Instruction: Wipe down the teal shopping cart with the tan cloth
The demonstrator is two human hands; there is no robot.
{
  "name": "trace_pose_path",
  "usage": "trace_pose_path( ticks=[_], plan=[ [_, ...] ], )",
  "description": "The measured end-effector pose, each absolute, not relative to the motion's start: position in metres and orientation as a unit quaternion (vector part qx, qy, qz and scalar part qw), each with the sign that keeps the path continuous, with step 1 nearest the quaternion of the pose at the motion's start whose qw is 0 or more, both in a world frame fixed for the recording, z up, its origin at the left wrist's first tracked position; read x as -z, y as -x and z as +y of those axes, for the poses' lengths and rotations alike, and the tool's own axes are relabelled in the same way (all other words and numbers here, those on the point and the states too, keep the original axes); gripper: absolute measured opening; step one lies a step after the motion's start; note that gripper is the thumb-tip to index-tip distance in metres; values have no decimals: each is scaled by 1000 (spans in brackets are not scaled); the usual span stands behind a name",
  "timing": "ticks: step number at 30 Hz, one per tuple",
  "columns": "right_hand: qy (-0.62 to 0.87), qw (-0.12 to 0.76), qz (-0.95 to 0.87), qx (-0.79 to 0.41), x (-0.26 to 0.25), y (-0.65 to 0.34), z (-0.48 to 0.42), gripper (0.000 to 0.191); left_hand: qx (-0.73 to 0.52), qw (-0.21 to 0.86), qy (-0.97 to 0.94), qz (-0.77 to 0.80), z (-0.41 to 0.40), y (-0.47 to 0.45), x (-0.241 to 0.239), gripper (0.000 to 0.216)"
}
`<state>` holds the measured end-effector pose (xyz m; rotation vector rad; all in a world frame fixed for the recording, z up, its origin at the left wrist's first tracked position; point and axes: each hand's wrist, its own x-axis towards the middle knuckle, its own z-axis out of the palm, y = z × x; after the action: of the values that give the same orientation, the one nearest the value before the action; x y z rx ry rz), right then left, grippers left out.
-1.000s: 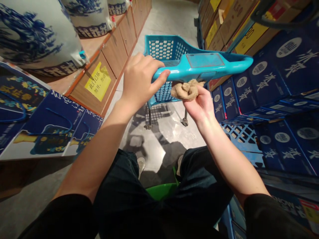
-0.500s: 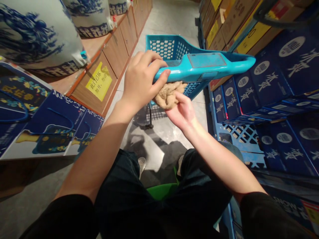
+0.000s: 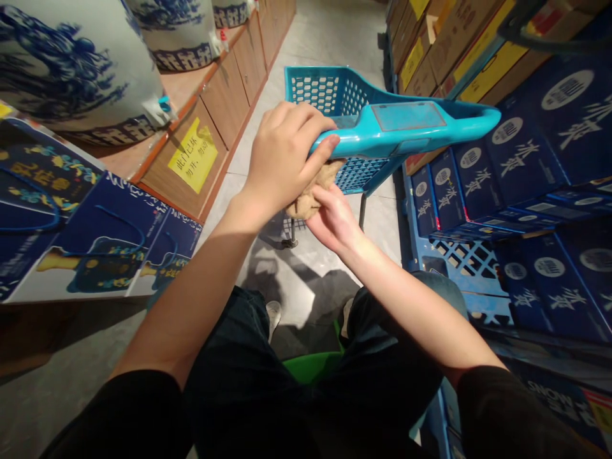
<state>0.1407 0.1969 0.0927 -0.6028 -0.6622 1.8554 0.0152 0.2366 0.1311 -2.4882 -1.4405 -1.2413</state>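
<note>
Your left hand (image 3: 282,156) wraps left end of turquoise plastic cart handle (image 3: 406,127), fingers over top, thumb along front edge. Your right hand (image 3: 332,220) clutches crumpled tan cloth (image 3: 306,203), pressed against handle's underside, just below left hand. Turquoise mesh cart basket (image 3: 329,95) beyond handle. Blue-and-white ceramic jar (image 3: 71,70) on wooden counter at left; dark blue cartons (image 3: 549,146) stacked at right.

A pale grey polished tile floor (image 3: 329,38) carries the turquoise plastic shopping cart (image 3: 335,92) on its small wheels. On the wooden cabinet ledge (image 3: 184,86) to the left stand big white-and-blue porcelain jars (image 3: 71,70). A blue plastic pallet (image 3: 459,255) bears dark blue boxes (image 3: 545,146).
</note>
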Motion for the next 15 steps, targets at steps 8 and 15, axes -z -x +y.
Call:
trace_pose_path(
  ticks=[8, 15],
  plan=[
    [338, 550, -157, -747, -90, -145, 236, 25, 416, -25, 810, -414, 243, -12, -129, 53],
    [256, 515, -281, -768, -102, -137, 207, 37, 427, -19, 802, -416, 240, -12, -130, 52]
  ],
)
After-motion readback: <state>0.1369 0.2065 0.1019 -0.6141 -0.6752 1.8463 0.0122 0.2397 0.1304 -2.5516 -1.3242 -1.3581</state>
